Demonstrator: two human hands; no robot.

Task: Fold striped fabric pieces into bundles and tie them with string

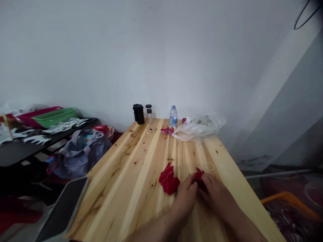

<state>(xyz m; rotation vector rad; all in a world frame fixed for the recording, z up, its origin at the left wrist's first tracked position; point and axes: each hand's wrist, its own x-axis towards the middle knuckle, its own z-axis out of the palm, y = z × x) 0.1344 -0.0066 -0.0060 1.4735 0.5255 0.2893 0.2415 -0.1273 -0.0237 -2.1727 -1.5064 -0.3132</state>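
Near the front of the wooden table (141, 174), my left hand (187, 195) and my right hand (214, 191) come together around a small red cloth piece (199, 174) with pale lines. Fingers of both hands are closed on it, and its pointed top sticks up between them. A second red cloth piece (169, 179) with similar lines lies just left of my left hand, not held. Beyond my right hand a thin pale ring (210, 166) rests on the wood. The lower part of the held piece is hidden by my fingers.
Along the back stand a black cup (138, 114), a clear bottle (149, 116) and a water bottle (173, 117), beside red cloth (167, 131) and a plastic bag (199, 127). A grey bag (83, 151) sits left of the table, an orange-rimmed basket (290, 198) at right.
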